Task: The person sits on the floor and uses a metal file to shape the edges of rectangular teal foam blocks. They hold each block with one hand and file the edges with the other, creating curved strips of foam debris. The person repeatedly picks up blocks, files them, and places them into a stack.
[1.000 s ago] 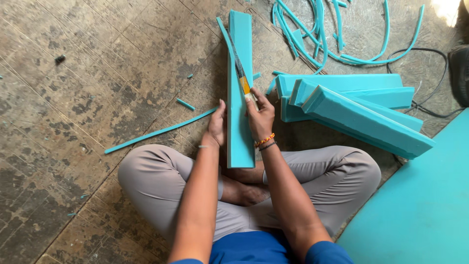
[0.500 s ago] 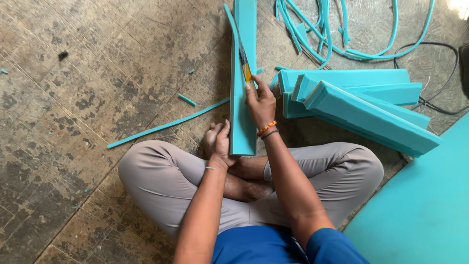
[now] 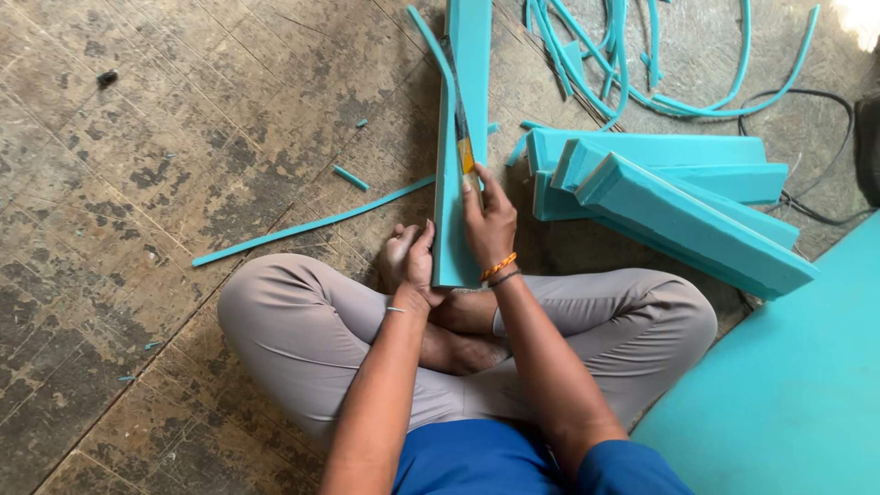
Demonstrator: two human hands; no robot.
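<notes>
Landmark: we take the long foam strip, standing on edge on the floor and running away from our crossed legs.
Far left of it: a thin foam offcut lies flat, one end nearly reaching the strip.
Left hand: our fingers are curled against the strip's near end, steadying its left face.
Right hand: closed around a yellow-handled knife (blade laid along the strip's top edge).
Right of it: stacked foam blocks, near but apart; beyond them, tangled foam trimmings.
</notes>
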